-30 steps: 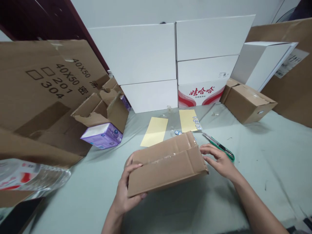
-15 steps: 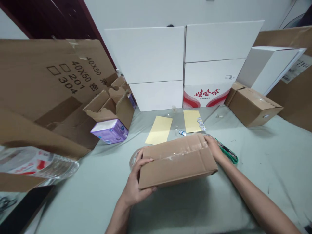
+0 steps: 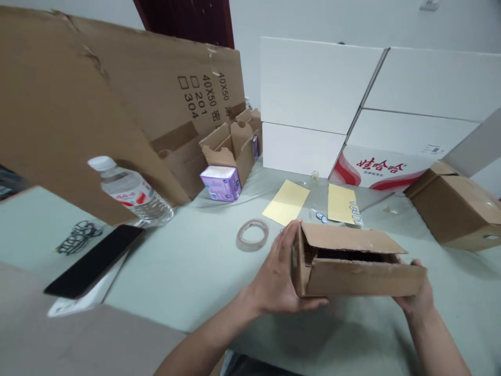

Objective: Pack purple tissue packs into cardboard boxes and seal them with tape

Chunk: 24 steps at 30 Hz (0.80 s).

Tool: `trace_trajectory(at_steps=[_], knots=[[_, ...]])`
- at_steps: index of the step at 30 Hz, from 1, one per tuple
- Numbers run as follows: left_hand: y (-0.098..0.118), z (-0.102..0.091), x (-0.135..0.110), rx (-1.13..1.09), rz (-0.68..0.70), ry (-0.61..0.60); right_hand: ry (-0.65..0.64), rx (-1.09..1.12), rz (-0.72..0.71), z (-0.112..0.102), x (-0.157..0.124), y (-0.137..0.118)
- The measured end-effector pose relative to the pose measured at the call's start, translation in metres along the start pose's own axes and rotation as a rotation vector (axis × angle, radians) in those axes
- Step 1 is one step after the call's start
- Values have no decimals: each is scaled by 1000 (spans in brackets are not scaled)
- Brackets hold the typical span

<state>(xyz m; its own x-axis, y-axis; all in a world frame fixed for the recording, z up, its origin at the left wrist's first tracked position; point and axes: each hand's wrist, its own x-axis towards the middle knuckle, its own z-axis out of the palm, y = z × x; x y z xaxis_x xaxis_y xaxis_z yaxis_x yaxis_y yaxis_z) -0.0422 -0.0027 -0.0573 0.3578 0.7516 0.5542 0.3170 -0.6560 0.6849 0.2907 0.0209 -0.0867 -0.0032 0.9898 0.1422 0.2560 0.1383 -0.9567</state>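
A small brown cardboard box (image 3: 358, 274) sits low over the pale green table, its top flaps partly open with a dark gap showing. My left hand (image 3: 279, 279) grips the box's left end, fingers wrapped around the side. My right hand (image 3: 417, 300) holds the right end, mostly hidden behind the box. A roll of clear tape (image 3: 252, 234) lies on the table just left of the box.
Two yellow sheets (image 3: 286, 202) lie behind the box. A purple tissue pack (image 3: 221, 183), an open carton (image 3: 230, 149), a water bottle (image 3: 131, 190), a black phone (image 3: 94, 259) and large cardboard sheets stand left. White boxes (image 3: 313, 99) line the back; a brown box (image 3: 456, 209) sits right.
The view has swung left. The box has been turned and lifted toward me, its flaps now opening. My right hand shifted from the top edge to the right end.
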Motion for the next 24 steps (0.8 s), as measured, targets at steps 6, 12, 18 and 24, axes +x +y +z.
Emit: trace_trajectory(at_steps=[6,12,18,24], knots=[[-14,6,-6,-66,-82,-140,0,365,192,-1,-14,-12],[-38,-13,-22,-485,-227,-268,9,224,295,-8,-12,-2],[-24,-26,-28,-388,-221,-218,93,143,193,-1,-14,-11],[-5,-23,-19,-273,-188,-137,174,86,175,16,-40,-21]])
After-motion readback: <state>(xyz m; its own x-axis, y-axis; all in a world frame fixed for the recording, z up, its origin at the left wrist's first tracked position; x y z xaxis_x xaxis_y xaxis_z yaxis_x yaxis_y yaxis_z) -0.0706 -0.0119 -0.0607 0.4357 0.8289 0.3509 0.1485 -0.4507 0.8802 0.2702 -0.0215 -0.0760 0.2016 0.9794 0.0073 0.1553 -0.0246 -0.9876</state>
